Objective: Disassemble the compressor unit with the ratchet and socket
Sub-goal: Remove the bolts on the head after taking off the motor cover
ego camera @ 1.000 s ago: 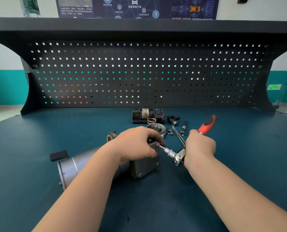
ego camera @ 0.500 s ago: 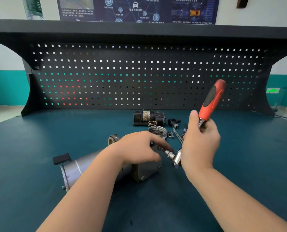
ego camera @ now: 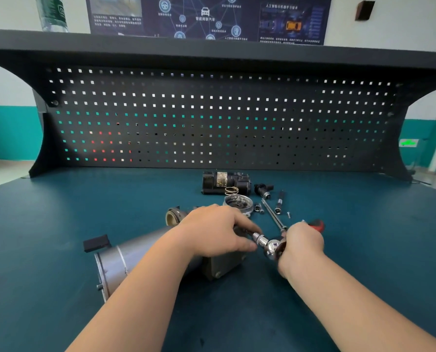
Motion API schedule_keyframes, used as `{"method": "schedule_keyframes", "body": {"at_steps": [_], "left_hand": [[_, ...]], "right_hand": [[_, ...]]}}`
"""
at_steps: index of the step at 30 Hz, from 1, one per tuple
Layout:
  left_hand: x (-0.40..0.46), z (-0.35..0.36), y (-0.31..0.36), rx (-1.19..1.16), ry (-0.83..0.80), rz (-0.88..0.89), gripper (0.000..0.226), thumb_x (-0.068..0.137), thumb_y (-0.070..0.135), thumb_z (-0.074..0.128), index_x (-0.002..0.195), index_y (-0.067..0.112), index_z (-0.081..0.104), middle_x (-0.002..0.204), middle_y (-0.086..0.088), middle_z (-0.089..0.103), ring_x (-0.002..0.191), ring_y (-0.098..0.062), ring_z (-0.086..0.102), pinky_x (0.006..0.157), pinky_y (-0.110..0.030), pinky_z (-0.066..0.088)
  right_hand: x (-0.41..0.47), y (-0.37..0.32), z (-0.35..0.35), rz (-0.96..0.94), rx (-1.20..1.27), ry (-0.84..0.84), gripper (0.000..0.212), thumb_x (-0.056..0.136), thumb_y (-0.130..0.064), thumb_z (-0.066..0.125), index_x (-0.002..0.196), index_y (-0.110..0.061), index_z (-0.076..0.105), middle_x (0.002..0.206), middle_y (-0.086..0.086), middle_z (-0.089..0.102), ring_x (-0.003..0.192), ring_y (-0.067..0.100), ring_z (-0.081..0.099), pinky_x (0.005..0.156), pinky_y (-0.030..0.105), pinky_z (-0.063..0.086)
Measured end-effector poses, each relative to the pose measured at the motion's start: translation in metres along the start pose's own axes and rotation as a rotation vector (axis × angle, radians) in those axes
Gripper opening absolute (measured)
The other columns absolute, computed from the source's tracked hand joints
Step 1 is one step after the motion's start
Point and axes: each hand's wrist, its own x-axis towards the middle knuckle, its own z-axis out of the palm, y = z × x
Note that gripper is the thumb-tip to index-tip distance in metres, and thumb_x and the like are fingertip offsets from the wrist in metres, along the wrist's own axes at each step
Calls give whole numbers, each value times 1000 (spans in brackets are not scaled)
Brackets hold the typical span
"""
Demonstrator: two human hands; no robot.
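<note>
Compressor unit [ego camera: 146,260]: lies on its side on the teal workbench [ego camera: 59,224], silver cylinder end toward the near left, grey block end toward the centre.
Left hand [ego camera: 217,231]: rests over the block end of the compressor unit, fingers curled down; thumb and fingertips meet at the socket where it enters the unit.
Socket [ego camera: 260,240]: chrome, seated between the compressor unit and the ratchet head, tilted down to the right.
Ratchet [ego camera: 275,247]: chrome head just right of the socket; red and black handle end [ego camera: 317,226] shows past the right hand, low and close to the bench.
Right hand [ego camera: 302,243]: fingers wrapped round the ratchet handle just behind the head, firm grip.
Removed parts: black motor body [ego camera: 225,182] at the rear, a coil spring [ego camera: 231,191] in front of it, a round metal cover [ego camera: 238,202] nearer, a black fitting [ego camera: 262,189], a long rod [ego camera: 272,214], and small loose fasteners just beside these.
Backdrop: black pegboard [ego camera: 212,118] stands behind the workbench.
</note>
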Motion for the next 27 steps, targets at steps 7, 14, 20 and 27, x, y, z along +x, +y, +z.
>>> {"method": "schedule_keyframes", "body": {"at_steps": [7, 14, 20, 27], "left_hand": [[1, -2, 0, 9, -16, -7, 41, 79, 42, 59, 114, 63, 51, 119, 24, 58, 108, -9, 52, 89, -34, 45], [1, -1, -1, -31, 3, -10, 48, 73, 33, 57, 110, 63, 52, 115, 24, 61, 97, -9, 55, 82, -31, 44], [1, -2, 0, -39, 9, -12, 43, 78, 38, 59, 113, 61, 49, 116, 30, 59, 108, -5, 54, 92, -32, 44], [2, 0, -3, -57, 30, -36, 63, 73, 26, 58, 128, 46, 37, 122, 28, 56, 102, -10, 55, 82, -28, 40]], "right_hand": [[4, -3, 5, -226, -32, -5, 37, 100, -39, 40, 72, -15, 44, 61, 1, 49, 51, 17, 45, 57, 31, 38], [-22, -18, 7, -1224, -367, -529, 26, 94, -48, 43, 73, -33, 39, 52, -14, 41, 49, 9, 37, 50, 31, 34], [-15, -9, 2, -1010, -185, -256, 31, 99, -43, 39, 73, -26, 40, 59, -3, 44, 52, 18, 41, 53, 39, 36], [3, 1, 1, -72, 37, -145, 15, 102, -25, 36, 96, -14, 45, 70, 1, 43, 56, 14, 43, 44, 24, 41]]}}
